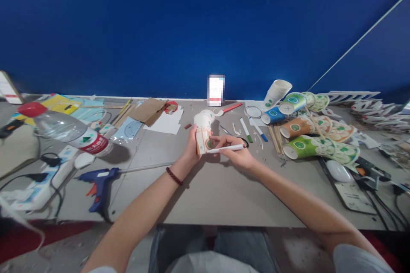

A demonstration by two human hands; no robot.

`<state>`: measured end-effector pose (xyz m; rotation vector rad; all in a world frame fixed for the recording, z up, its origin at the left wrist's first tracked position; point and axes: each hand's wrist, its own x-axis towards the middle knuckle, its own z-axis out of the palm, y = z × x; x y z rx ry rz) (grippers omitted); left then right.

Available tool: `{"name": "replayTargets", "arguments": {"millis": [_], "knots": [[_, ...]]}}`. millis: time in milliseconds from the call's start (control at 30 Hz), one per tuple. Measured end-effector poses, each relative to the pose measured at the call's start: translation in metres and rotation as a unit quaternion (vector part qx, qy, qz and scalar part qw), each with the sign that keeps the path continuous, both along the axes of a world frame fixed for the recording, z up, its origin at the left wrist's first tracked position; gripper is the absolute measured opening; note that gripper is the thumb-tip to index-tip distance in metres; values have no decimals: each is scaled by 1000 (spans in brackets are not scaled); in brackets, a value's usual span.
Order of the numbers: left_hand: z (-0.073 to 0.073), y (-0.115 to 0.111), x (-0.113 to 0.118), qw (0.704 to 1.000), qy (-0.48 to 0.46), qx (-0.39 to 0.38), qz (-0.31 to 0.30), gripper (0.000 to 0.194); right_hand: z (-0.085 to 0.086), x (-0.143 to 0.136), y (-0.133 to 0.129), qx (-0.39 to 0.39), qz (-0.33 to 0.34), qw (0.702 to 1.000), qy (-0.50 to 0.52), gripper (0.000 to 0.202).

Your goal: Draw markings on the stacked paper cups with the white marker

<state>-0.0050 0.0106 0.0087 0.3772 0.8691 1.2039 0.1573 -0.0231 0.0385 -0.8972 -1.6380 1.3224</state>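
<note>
My left hand (192,140) is wrapped round a white paper cup (201,136) with orange print and a green round mark. Pale cup shapes (203,118) stand just above and behind it; whether they are joined to it I cannot tell. Between the fingers of my right hand (238,153) is a white marker pen (233,148) with a reddish end, its tip at the cup's lower side. A beaded bracelet (174,176) circles my left wrist.
Left of my arms lie a blue glue gun (102,179), a water bottle (77,132) and a power strip (48,183). Right are stacked paper cups (301,147), two markers (246,130) and wooden sticks (276,140). A phone (215,89) leans on the blue wall.
</note>
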Motion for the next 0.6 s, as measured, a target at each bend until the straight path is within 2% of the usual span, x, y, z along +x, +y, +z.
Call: {"name": "replayTargets", "arguments": {"millis": [167, 300, 400, 600], "knots": [[-1, -1, -1, 999, 19, 17, -44, 66, -3, -1, 0, 8, -31, 999, 13, 5], [-3, 0, 0, 1000, 2, 6, 1, 59, 0, -1, -2, -7, 2, 1000, -4, 7], [-1, 0, 1, 1000, 0, 0, 6, 59, 0, -1, -1, -4, 12, 1000, -4, 7], [6, -3, 1, 998, 15, 4, -57, 69, -6, -1, 1, 19, -34, 999, 11, 6]]}}
